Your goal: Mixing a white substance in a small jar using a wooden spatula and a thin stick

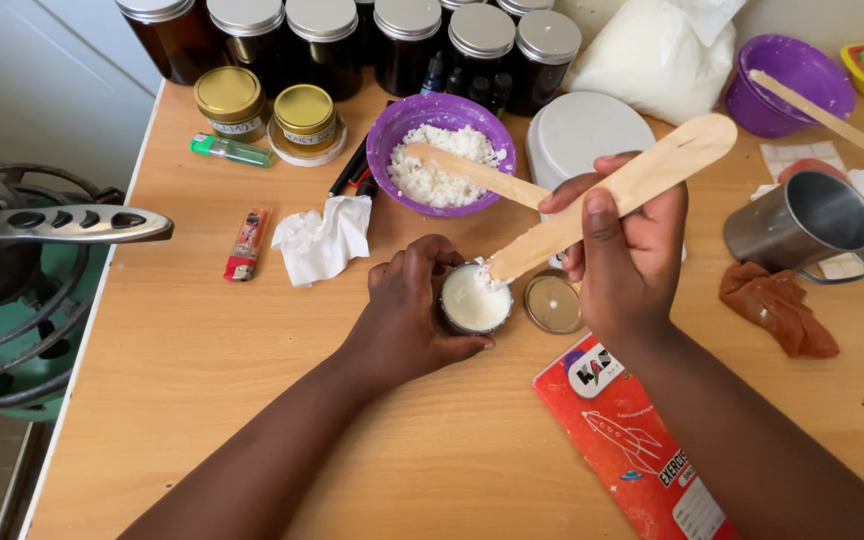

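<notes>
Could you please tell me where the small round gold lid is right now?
The small round gold lid lies flat on the wooden table, between the small white-filled jar and the right hand.

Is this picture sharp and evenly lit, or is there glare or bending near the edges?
Head view: soft, even light and sharp focus on the small jar; faint shadows under both hands; bright glare on the silver jar lids; the table edge bows slightly at left, a wide-lens effect.

Light matt wooden table, visible grain. Flat pale wooden spatula, smooth, unvarnished. Small round jar with white waxy fill, soft sheen. Gold metal lid, glossy. Purple plastic bowl, shiny, holding rough white flakes. Grey steel mug, brushed. Crumpled white paper tissue. Dark brown glass jars, glossy, silver metal caps.
</notes>
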